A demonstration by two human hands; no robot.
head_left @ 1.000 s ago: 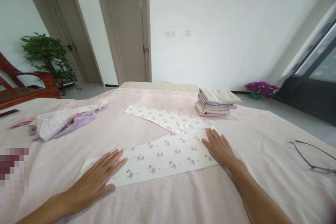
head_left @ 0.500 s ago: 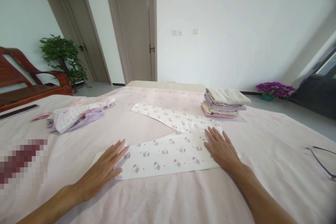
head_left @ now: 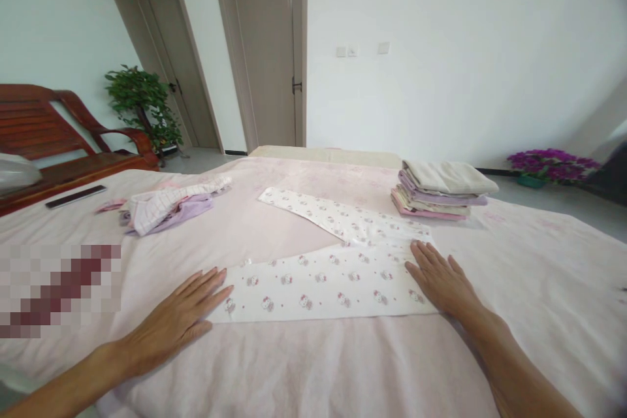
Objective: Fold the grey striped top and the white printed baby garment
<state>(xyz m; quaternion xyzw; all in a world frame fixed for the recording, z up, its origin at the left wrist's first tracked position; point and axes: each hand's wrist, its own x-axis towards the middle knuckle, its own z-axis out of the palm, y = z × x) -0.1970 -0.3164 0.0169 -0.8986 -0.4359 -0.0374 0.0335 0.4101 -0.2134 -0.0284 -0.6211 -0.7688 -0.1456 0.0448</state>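
White children's trousers [head_left: 313, 281] with a small cartoon-cat print lie flat on the pink bedspread [head_left: 304, 366]. Their two legs spread apart toward the left, one nearer me and one farther off. My left hand [head_left: 181, 313] rests palm down at the end of the near leg, fingers stretched out and partly over the cloth. At the waist end, my right hand [head_left: 445, 281] lies flat with fingers extended, covering part of that edge. Neither hand grips the fabric.
Folded clothes [head_left: 441, 189] stand stacked at the back right. A loose heap of clothes [head_left: 166, 209] lies back left, near a dark phone-like slab [head_left: 76, 196]. Beyond the bed are a wooden bench [head_left: 83, 150], a green plant [head_left: 142, 98] and purple flowers [head_left: 548, 163].
My view has turned slightly left. The hands have slid farther apart along the near leg, the left one outward toward the leg end. The trousers stay spread flat.
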